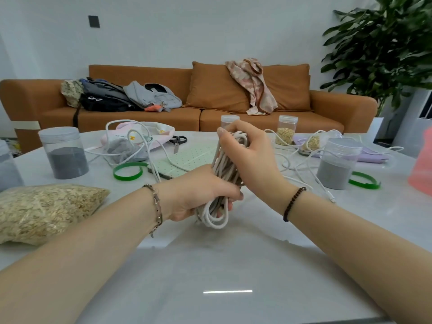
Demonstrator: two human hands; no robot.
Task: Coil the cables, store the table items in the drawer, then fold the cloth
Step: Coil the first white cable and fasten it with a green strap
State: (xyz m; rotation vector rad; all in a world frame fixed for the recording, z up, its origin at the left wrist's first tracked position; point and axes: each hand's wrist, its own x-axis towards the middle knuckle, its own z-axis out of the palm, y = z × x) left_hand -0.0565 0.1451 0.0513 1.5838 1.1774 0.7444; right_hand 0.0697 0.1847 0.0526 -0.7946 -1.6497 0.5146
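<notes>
Cable hank: a bundle of white cable [223, 174], wound into a long upright coil and held just above the near middle of the table, caught between both hands.
Left hand: the left hand [198, 195] has its fingers curled round the lower part of the coil, and the bottom loops hang out under the fist.
Right hand: the right hand [249, 155] is clasped over the top of the coil, fingers bent across the upper loops.
Loose cables: one white cable [131, 141] loops over the stuff at the far left. Another cable [304, 169] trails across the right side, its plug end [332, 198] lying flat on the table.
Table: a pale glossy table [233, 265].
Behind the hands: a green dotted sheet [187, 160] lies flat, with black scissors [178, 141] just beyond it.
Green rings: one green ring [128, 171] to the left, another green band [364, 181] to the right, well apart.
Jars: a grey-filled jar [64, 153] stands at the left and a second grey-filled jar [337, 163] at the right. A small jar of grain [286, 129] stands farther back.
Near left: a clear bag of grain [46, 211] lies on its side.
Beyond the table: an orange sofa [210, 101] with clothes and bags heaped on it, and a leafy plant [385, 47] in the right corner.
</notes>
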